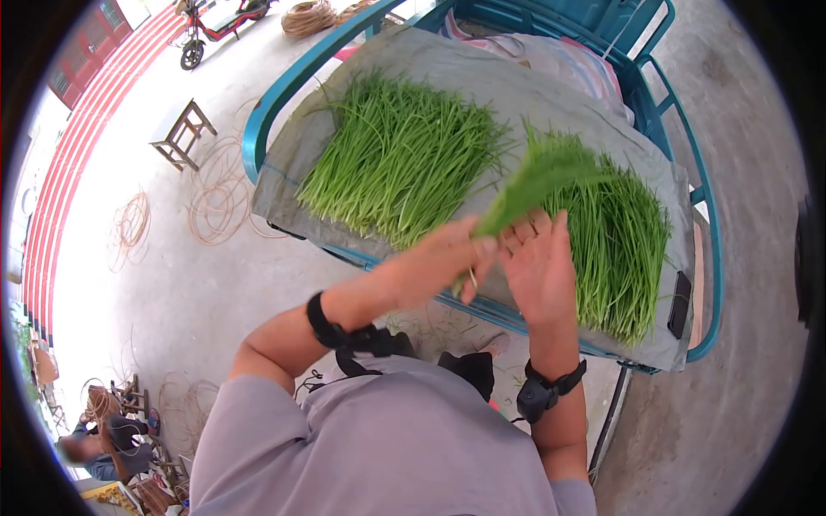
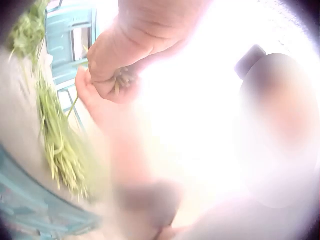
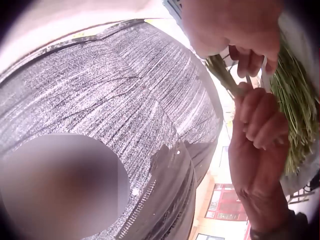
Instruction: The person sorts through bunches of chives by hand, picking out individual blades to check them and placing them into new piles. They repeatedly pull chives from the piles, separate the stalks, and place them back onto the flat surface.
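Note:
My left hand (image 1: 443, 258) grips a bunch of chives (image 1: 538, 185), its leafy tops slanting up to the right. In the left wrist view the cut stem ends (image 2: 123, 80) show inside the curled fingers. My right hand (image 1: 542, 271) is raised beside the bunch, palm visible and fingers loosely bent. A thin stalk (image 3: 248, 79) shows between the two hands in the right wrist view. Beyond them lie two heaps of chives, a left heap (image 1: 400, 159) and a right heap (image 1: 624, 249), on a grey cloth (image 1: 508, 112); the held bunch overlaps the right heap.
The cloth covers the bed of a blue cargo cart with a side rail (image 1: 284, 77). A dark phone-like slab (image 1: 680, 305) lies at its right corner. Stool (image 1: 183, 136), cord coils (image 1: 219, 202) and a scooter (image 1: 215, 30) stand left; a seated person (image 1: 112, 443) is lower left.

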`<state>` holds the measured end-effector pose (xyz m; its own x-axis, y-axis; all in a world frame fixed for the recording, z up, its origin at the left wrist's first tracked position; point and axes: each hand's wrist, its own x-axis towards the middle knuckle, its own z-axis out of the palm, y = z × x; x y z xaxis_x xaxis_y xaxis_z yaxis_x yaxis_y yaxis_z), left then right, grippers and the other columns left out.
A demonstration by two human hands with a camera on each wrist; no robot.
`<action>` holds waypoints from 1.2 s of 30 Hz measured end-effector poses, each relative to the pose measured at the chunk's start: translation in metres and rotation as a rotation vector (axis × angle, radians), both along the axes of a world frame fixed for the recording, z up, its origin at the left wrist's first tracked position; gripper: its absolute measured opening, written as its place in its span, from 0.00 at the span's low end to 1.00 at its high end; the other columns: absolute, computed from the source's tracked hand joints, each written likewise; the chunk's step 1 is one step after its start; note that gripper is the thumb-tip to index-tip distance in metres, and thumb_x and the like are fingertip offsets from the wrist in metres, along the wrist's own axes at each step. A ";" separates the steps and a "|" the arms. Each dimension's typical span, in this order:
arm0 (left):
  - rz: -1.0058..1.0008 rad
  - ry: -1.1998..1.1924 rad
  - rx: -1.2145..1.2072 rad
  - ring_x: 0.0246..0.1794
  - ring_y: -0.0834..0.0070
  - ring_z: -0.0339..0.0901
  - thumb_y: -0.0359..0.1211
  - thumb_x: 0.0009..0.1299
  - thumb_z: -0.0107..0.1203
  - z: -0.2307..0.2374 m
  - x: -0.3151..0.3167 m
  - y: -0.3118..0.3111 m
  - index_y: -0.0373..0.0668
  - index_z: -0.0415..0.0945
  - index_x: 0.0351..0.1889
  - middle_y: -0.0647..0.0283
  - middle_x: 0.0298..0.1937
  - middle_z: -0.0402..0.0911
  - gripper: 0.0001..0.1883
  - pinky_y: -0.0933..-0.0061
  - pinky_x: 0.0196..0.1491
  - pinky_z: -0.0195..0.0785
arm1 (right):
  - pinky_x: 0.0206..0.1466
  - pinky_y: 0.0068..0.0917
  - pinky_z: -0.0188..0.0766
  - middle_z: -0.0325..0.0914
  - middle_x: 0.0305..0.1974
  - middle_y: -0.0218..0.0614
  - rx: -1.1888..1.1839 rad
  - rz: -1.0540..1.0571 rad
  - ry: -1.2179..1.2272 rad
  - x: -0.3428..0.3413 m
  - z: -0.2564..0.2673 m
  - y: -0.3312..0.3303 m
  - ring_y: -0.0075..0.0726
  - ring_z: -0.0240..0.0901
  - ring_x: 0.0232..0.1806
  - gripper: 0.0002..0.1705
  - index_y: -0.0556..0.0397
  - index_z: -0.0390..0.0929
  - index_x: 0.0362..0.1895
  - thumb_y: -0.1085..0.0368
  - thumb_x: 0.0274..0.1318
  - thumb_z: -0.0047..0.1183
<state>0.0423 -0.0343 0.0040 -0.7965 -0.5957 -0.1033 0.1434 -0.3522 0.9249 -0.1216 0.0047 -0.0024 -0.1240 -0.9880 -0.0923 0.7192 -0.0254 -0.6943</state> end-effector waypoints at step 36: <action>0.307 -0.664 -1.190 0.35 0.58 0.76 0.34 0.63 0.56 -0.038 -0.001 -0.004 0.42 0.77 0.40 0.59 0.34 0.77 0.09 0.62 0.39 0.69 | 0.36 0.17 0.65 0.75 0.33 0.30 0.216 -0.350 0.908 -0.087 -0.036 0.113 0.19 0.68 0.32 0.10 0.57 0.73 0.46 0.66 0.64 0.47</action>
